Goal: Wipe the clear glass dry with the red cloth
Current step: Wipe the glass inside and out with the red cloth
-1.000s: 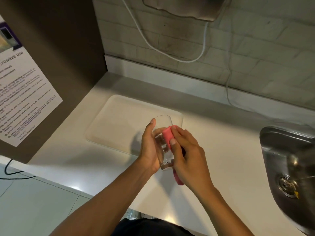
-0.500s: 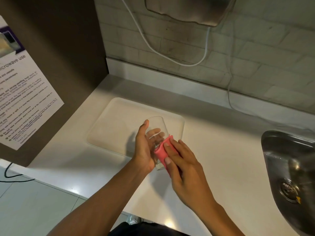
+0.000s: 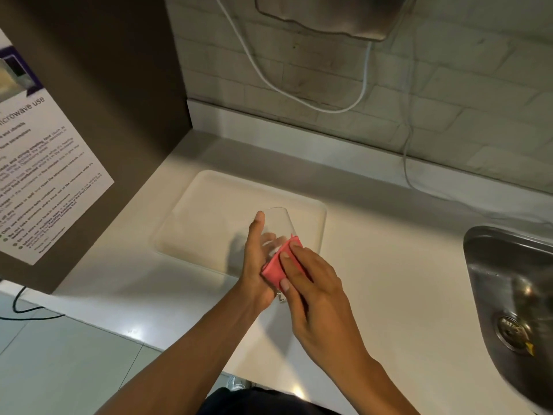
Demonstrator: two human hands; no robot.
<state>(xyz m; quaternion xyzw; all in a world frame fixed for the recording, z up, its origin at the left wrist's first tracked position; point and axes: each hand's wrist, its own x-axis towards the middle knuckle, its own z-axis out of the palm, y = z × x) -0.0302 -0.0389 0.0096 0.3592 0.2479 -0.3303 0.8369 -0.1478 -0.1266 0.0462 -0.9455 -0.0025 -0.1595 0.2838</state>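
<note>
Cloth pressed flat on the lower wall of a tilted glass

The right hand (image 3: 314, 298) lies with fingers extended, pinning the folded red cloth (image 3: 279, 265) against the near side of the clear glass (image 3: 276, 226); the left hand (image 3: 256, 265) cups the glass from its left, thumb up along the wall, fingers wrapped behind. The glass is held in the air over the pale tray (image 3: 209, 217), base towards the person, mouth tipped up and away, so the unwiped length runs forward from the cloth. Against the view a second ago, the cloth sits lower and flatter on the wall rather than bunched near the middle. The sink (image 3: 508, 280) lies well to the right.
</note>
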